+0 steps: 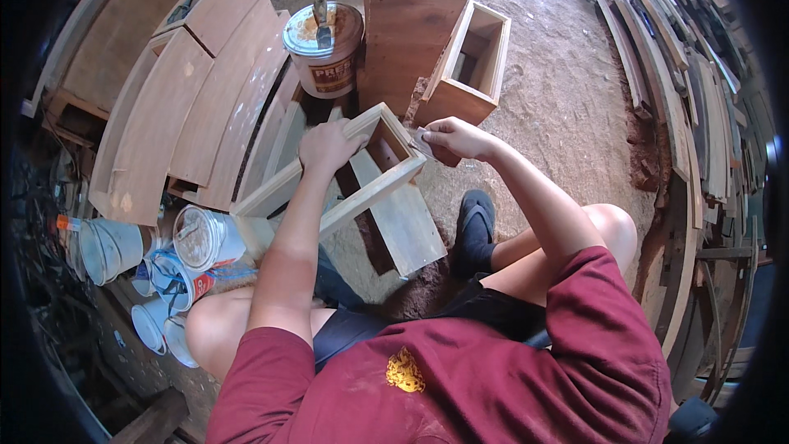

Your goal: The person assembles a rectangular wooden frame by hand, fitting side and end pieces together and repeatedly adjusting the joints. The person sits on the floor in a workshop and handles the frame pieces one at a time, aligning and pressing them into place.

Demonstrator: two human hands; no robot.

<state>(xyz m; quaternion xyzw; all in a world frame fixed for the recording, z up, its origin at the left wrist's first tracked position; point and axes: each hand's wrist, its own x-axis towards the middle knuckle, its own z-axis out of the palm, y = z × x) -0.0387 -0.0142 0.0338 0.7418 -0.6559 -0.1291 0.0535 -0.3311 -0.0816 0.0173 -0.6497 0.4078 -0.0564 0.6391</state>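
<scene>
An open wooden box frame of pale planks lies tilted in front of me on the dirt floor. My left hand presses down on its upper edge and holds it steady. My right hand pinches a small flat scraper against the frame's right corner. I sit low with both knees spread, one at each side of the frame.
A round tin with a tool resting on its lid stands behind the frame. Two more wooden boxes sit at the back. Curved boards lie left, small buckets and tins lower left, stacked planks right.
</scene>
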